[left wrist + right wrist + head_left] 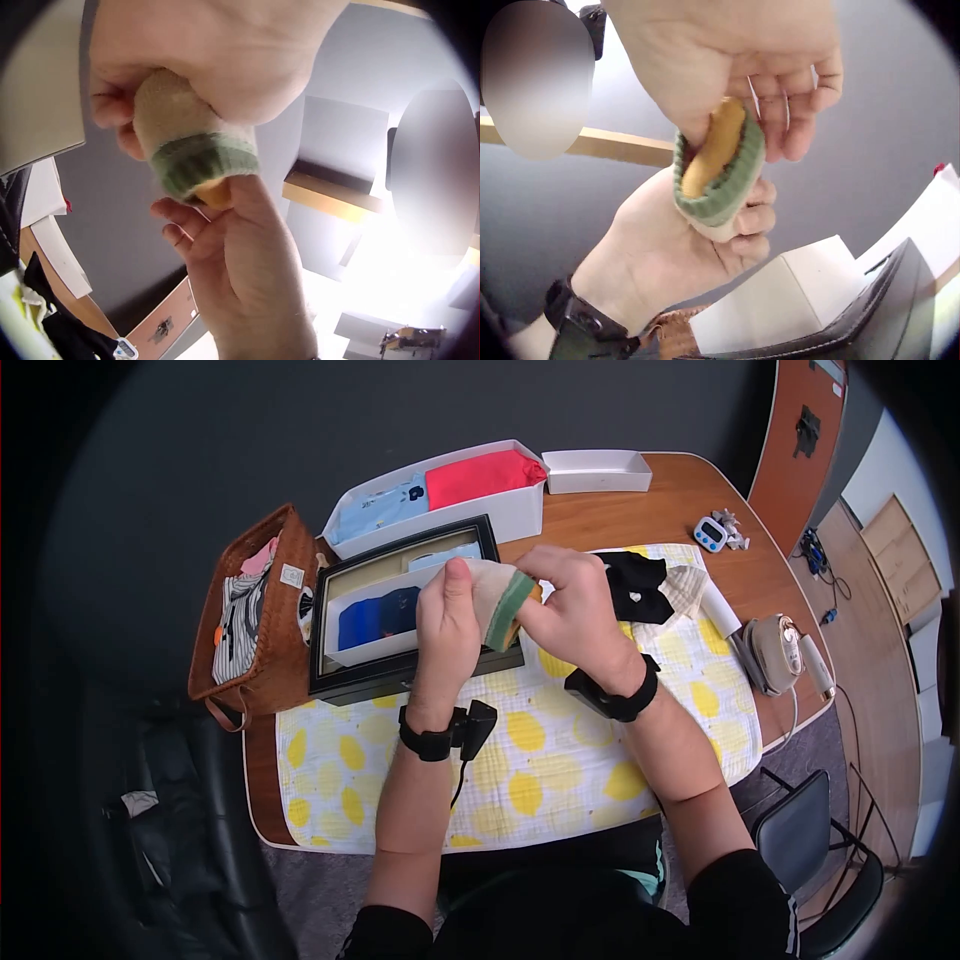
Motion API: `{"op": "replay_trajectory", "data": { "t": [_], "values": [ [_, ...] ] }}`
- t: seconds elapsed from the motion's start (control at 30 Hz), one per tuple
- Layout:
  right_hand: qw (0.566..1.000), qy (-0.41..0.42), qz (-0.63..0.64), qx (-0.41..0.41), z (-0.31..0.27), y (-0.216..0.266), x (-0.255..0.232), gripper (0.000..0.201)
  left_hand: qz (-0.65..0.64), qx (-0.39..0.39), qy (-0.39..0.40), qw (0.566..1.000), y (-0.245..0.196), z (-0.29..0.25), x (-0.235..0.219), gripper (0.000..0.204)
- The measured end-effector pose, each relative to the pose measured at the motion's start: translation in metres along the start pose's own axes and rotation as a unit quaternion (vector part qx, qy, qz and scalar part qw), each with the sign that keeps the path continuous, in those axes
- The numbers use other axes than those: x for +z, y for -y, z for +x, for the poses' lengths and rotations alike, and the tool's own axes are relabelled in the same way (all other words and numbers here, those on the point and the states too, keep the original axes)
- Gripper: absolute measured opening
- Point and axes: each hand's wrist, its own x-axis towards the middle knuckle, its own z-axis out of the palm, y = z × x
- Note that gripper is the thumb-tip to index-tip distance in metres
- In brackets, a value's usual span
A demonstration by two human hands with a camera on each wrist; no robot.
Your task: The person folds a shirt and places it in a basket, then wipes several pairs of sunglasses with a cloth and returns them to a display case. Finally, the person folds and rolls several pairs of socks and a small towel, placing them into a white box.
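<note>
A cream sock (488, 586) with a green ribbed cuff (511, 608) is held up between both hands, above the table. My left hand (442, 622) grips the sock's body, its fingers wrapped round it in the right wrist view. At the cuff's mouth is my right hand (580, 610), with its thumb inside the opening and its fingers along the outer side. Mustard-yellow fabric (718, 146) shows inside the cuff. Behind the left hand stands a black-edged case (330, 600), and in it a white box (375, 653) with dark blue folded cloth.
A woven basket (275, 660) with clothes stands left. At the back are a long white box (520, 515) of folded clothes and a smaller white box (600, 478). Black clothing (638, 582) lies right on the lemon-print cloth (525, 745), near a steamer-like appliance (775, 650) and a timer (710, 534).
</note>
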Motion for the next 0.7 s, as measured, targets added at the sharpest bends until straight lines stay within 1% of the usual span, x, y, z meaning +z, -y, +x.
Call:
{"op": "replay_trajectory", "data": {
  "t": [0.07,0.1,0.13,0.17,0.23,0.27,0.33,0.37,0.4,0.43,0.47,0.53,0.57,0.6,0.63,0.67,0.7],
  "values": [
    [1.000,0.002,0.020,-0.003,-0.002,-0.001,-0.001,0.015,-0.084,-0.021,0.003,0.996,0.000,-0.002,0.004,0.049],
    [0.993,0.005,0.107,0.054,-0.004,0.000,0.000,0.015,-0.084,-0.022,0.003,0.996,-0.002,-0.003,0.006,0.049],
    [0.975,0.007,0.193,0.110,-0.006,0.001,0.001,0.017,-0.113,-0.015,-0.001,0.994,-0.008,-0.004,0.010,0.045],
    [0.975,0.007,0.193,0.111,-0.006,0.003,0.002,0.017,-0.141,-0.007,-0.005,0.990,-0.012,-0.004,0.011,0.042],
    [0.916,-0.010,0.348,0.202,-0.006,0.007,0.004,0.021,-0.137,-0.005,-0.007,0.991,-0.011,-0.004,0.011,0.040],
    [0.916,-0.008,0.347,0.202,-0.005,0.006,0.004,0.021,-0.132,-0.004,-0.010,0.991,-0.010,-0.005,0.011,0.039],
    [0.876,-0.010,0.438,0.204,-0.001,0.002,0.006,0.026,-0.154,-0.011,-0.013,0.988,-0.009,-0.006,0.011,0.038],
    [0.876,-0.009,0.437,0.205,0.000,0.002,0.004,0.026,-0.175,-0.018,-0.012,0.984,-0.009,-0.006,0.012,0.037],
    [0.862,0.006,0.462,0.209,0.001,0.003,0.001,0.026,-0.175,-0.018,-0.013,0.984,-0.012,-0.006,0.013,0.037],
    [0.848,0.021,0.486,0.212,0.002,0.004,-0.001,0.027,-0.194,-0.038,-0.021,0.980,-0.017,-0.007,0.015,0.038],
    [0.848,0.020,0.485,0.212,0.004,0.005,-0.002,0.027,-0.213,-0.057,-0.029,0.975,-0.019,-0.006,0.017,0.038],
    [0.797,0.039,0.547,0.254,0.007,0.007,-0.004,0.020,-0.204,-0.059,-0.032,0.977,-0.018,-0.004,0.016,0.039],
    [0.796,0.038,0.547,0.254,0.006,0.002,-0.004,0.020,-0.194,-0.061,-0.036,0.978,-0.016,-0.003,0.014,0.040],
    [0.787,0.073,0.559,0.251,0.005,-0.005,-0.005,0.014,-0.194,-0.061,-0.036,0.979,-0.015,-0.003,0.011,0.040],
    [0.776,0.108,0.570,0.246,0.005,-0.008,-0.006,0.009,-0.198,-0.058,-0.001,0.978,-0.013,-0.002,0.006,0.041],
    [0.777,0.108,0.570,0.246,0.005,-0.008,-0.007,0.009,-0.203,-0.054,0.034,0.977,-0.012,-0.001,0.004,0.043],
    [0.809,0.093,0.523,0.254,0.005,-0.007,-0.008,0.005,-0.204,-0.054,0.035,0.977,-0.009,-0.001,0.003,0.043]
  ]
}}
